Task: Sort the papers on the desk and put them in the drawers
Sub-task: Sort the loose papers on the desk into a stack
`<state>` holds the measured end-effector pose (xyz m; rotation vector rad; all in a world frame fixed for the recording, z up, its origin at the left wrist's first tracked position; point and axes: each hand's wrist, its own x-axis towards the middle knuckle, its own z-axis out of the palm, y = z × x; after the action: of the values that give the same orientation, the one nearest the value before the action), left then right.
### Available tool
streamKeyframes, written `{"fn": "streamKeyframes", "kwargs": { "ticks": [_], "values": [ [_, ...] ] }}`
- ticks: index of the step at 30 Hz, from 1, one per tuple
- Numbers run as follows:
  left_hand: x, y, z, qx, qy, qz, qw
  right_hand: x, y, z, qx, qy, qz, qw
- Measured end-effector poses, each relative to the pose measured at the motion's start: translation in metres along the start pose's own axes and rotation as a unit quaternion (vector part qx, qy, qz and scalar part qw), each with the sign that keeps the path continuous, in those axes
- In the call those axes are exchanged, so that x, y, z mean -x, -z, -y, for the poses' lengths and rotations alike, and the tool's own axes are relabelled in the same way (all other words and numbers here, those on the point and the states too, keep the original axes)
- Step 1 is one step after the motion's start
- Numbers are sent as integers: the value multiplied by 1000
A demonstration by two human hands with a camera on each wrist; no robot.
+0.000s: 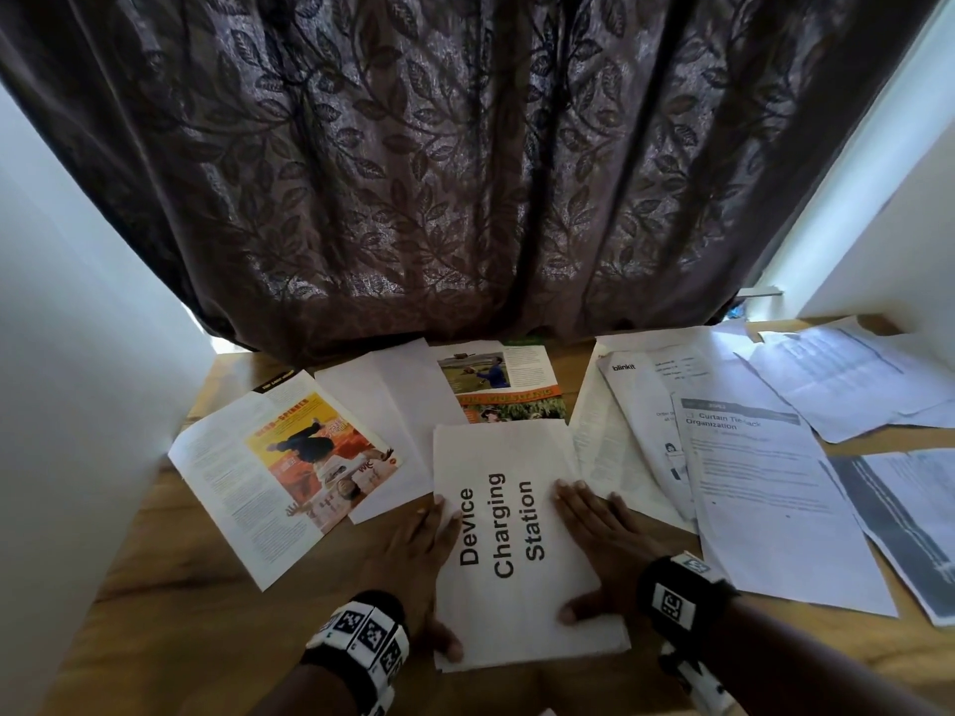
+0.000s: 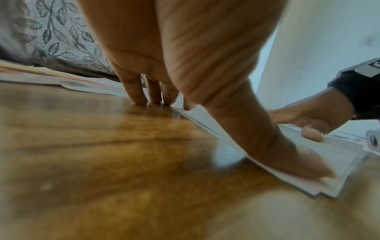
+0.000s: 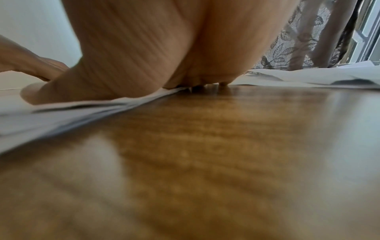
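Both hands are framing a small stack (image 1: 517,550) of white sheets lying near the front middle of the wooden worktop (image 1: 181,612), its top sheet reading "Device Charging Station". The left hand (image 1: 413,555) is lying along the stack's left edge with straight fingers (image 2: 135,94) touching the worktop beside the paper and the thumb (image 2: 287,154) pressing down on the near left corner; nothing is being gripped. The right hand (image 1: 604,540) is lying along the right edge, fingers stretched flat and relaxed, with its thumb (image 1: 573,609) resting on top of the sheets; in the right wrist view the sheet edges (image 3: 82,110) are showing slightly fanned under that thumb. Left of the stack a magazine page (image 1: 279,467) with an orange picture is lying at an angle, partly under blank white sheets (image 1: 382,405). Behind the stack a second colour page (image 1: 501,379) with green and orange print is lying flat, its near edge tucked under the stack. To the right, printed papers are overlapping each other: a "blinkit" sheet (image 1: 641,405), a sheet headed "Curtain Tieback Organization" (image 1: 765,498) on top of it, more white printouts (image 1: 847,379) at the far right, and a sheet with a dark band (image 1: 904,529) at the right edge. A dark leaf-patterned curtain (image 1: 465,173) is hanging behind the worktop, with white walls (image 1: 77,354) on both sides.
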<state>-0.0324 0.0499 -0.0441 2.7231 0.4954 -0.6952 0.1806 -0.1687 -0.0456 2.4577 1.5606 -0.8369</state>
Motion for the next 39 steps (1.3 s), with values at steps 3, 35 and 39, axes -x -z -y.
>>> {"fn": "streamKeyframes", "kwargs": {
  "ticks": [3, 35, 39],
  "values": [
    [-5, -3, 3, -16, -8, 24, 1000, 0, 0, 1, -5, -1, -3, 1000],
    [-133, 76, -250, 284, -36, -180, 941, 146, -2, -245, -167, -183, -212, 945],
    [-171, 74, -287, 278, 29, -141, 950, 149, -1, -282, -133, -191, -165, 958]
  ]
}}
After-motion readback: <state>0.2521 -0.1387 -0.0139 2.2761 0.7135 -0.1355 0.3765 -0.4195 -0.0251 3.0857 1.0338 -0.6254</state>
